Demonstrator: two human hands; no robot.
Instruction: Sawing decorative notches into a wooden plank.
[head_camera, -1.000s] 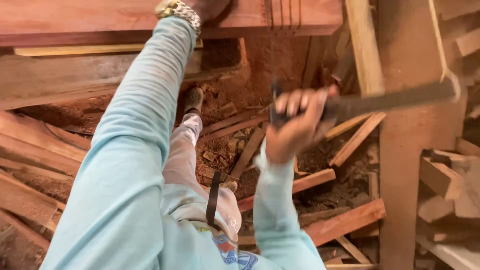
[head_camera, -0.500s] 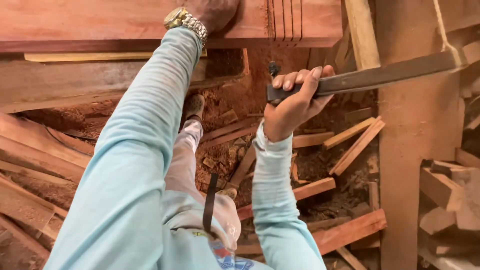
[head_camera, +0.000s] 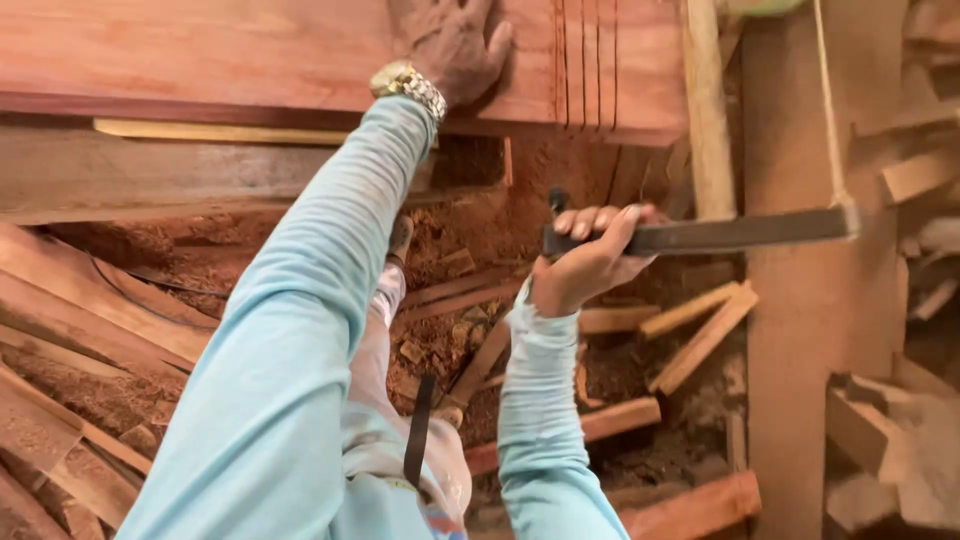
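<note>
My left hand (head_camera: 455, 45) lies flat with spread fingers on a reddish wooden plank (head_camera: 220, 55) that runs across the top of the view; a metal watch (head_camera: 408, 85) sits on that wrist. Several dark parallel lines (head_camera: 588, 60) run across the plank's right end, just right of the hand. My right hand (head_camera: 590, 258) grips the handle end of a long dark tool (head_camera: 720, 233) held level and pointing right, below the plank's end. Both arms wear light blue sleeves.
Reddish sawdust and wood offcuts (head_camera: 690, 340) cover the ground below. Stacked boards (head_camera: 90, 320) lie at the left. A pale upright post (head_camera: 705, 110) and a thin cord (head_camera: 828, 100) stand at the right, with wood blocks (head_camera: 880, 430) at the lower right.
The view has shifted so the plank and my left hand show more fully. My right hand has brought the dark tool from a tilt to a level hold near the plank's end.
</note>
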